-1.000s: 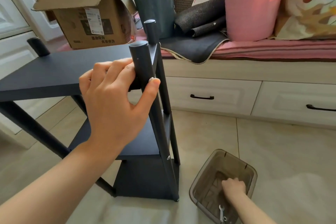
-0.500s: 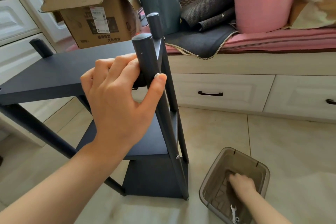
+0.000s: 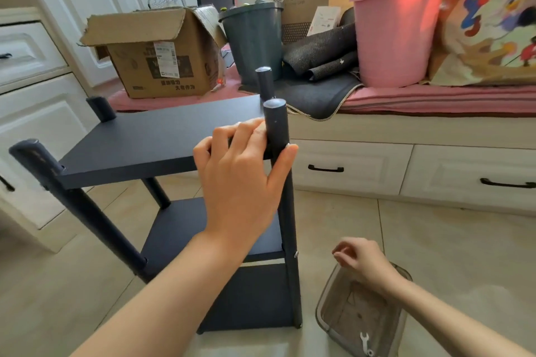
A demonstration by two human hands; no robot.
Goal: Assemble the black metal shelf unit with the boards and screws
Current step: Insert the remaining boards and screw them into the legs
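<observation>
Shelf [image 3: 162, 139] stands on the floor, stiff and likely light; we steady it with our left hand [image 3: 240, 182] gripping its front post [image 3: 277, 124], a sound hold. Right of the shelf, our right hand [image 3: 362, 262] hovers loosely curled, seemingly empty, over a bin [image 3: 327, 298] holding a wrench [image 3: 365, 343].

Matt black shelf unit [image 3: 150, 139]

Shelf unit [image 3: 150, 139]: matte black boards, black posts. Screw head [image 3: 295, 254] on post: silver. Bin [image 3: 359, 319] on floor: smoky translucent grey; wrench [image 3: 365, 342] inside: silver. Bucket [image 3: 391, 35]: pink. Trash can [image 3: 255, 40]: dark green-grey. Cardboard box [image 3: 159, 61]: brown, white label. Cushion [image 3: 435, 98]: pink. Drawers [image 3: 348, 165]: cream, black handles.
</observation>
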